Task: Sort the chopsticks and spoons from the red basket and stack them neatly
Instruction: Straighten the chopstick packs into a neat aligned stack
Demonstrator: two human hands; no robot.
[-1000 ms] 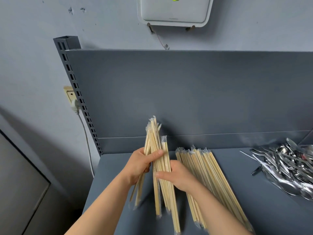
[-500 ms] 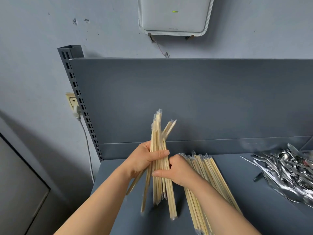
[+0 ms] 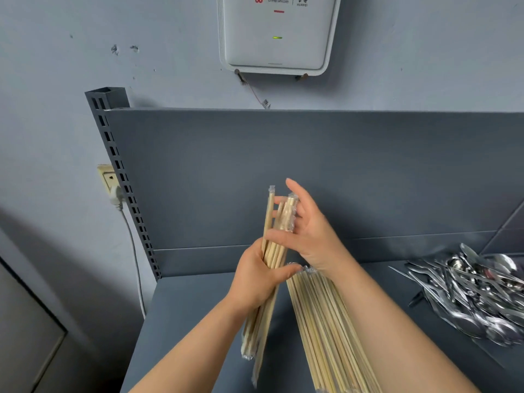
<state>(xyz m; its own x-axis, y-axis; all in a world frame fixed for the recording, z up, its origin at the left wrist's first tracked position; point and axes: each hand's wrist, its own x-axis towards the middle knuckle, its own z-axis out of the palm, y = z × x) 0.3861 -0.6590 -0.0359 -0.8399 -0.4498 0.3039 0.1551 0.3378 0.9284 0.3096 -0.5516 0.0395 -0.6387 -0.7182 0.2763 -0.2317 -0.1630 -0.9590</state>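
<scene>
My left hand [image 3: 256, 282] grips a bundle of wrapped wooden chopsticks [image 3: 276, 231] round its middle and holds it almost upright above the grey shelf [image 3: 184, 321]. My right hand [image 3: 307, 231] lies against the bundle's upper end with straight, spread fingers, its thumb across the front of the sticks. A larger pile of wrapped chopsticks [image 3: 329, 330] lies flat on the shelf below my right forearm. A heap of metal spoons [image 3: 479, 290] sits at the right end of the shelf. No red basket is in view.
The shelf has a tall grey back panel [image 3: 312, 171] and a slotted upright post [image 3: 119, 171] at its left corner. A white router [image 3: 276, 35] hangs on the wall above. A plugged socket [image 3: 109, 180] with its cord is left of the post.
The bundle has been raised and drawn together into a tighter, more upright stack. My right hand let go of its middle and moved up to the top end with open fingers.
</scene>
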